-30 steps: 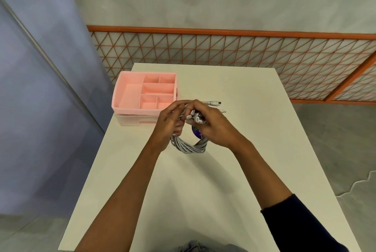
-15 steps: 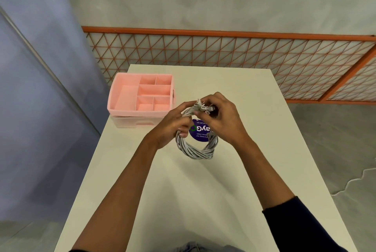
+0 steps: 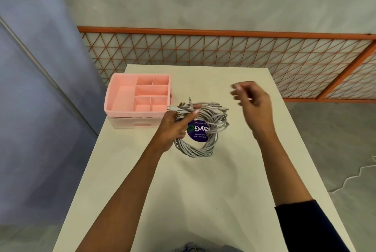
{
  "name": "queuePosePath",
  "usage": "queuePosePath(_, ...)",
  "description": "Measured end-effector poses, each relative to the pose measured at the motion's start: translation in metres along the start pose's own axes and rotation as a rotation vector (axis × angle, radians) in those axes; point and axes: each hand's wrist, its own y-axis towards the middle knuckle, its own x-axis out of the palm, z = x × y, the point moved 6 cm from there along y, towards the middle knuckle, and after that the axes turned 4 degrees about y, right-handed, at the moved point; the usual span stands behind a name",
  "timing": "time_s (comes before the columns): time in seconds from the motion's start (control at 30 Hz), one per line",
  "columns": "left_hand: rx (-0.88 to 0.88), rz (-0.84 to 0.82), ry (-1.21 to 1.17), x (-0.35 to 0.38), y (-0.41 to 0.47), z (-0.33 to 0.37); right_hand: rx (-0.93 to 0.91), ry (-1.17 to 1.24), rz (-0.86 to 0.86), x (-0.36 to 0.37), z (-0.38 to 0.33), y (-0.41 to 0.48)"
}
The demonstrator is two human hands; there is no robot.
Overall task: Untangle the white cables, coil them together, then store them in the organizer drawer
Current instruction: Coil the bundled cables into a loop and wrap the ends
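- The pink plastic compartment organizer [image 3: 122, 97] stands at ten o'clock on the white bench [image 3: 203, 201]; its pale drawer [image 3: 134, 124] underneath looks closed.
- The left hand [image 3: 175, 125] grips the bunched plug ends, fingers curled round them, and now holds the bundle alone.
- The coil of white cables [image 3: 203, 149] rings a purple round sticker [image 3: 198, 132].
- The right hand [image 3: 254, 105] has let go and hovers at two o'clock, fingers loosely spread. Coiling seems done, so it is probably free for the drawer.
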Motion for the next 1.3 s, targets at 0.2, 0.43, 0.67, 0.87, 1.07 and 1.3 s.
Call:
queuePosePath(0.2,0.021,-0.001,-0.017,-0.006,-0.001,-0.001,0.784,0.068,-0.38,0.01,0.05,-0.034)
queuePosePath(0.43,0.13,-0.159,0.047,0.006,-0.007,0.01,0.746,0.273,-0.28,0.045,0.067,-0.029)
queuePosePath(0.67,0.075,-0.039,-0.025,-0.011,-0.005,-0.011,1.034,0.8,-0.245,0.047,0.069,-0.034)
queuePosePath(0.87,0.073,0.045,-0.039,0.001,-0.011,-0.004,1.12,0.814,-0.087,0.046,0.083,-0.034)
queuePosePath(1.07,0.129,0.109,0.149,0.003,-0.011,0.012,1.099,0.67,-0.149,0.046,0.079,-0.024)
queuePosePath(1.3,0.117,0.092,0.081,0.004,-0.009,0.011,1.134,0.702,-0.235,0.05,0.08,-0.015)
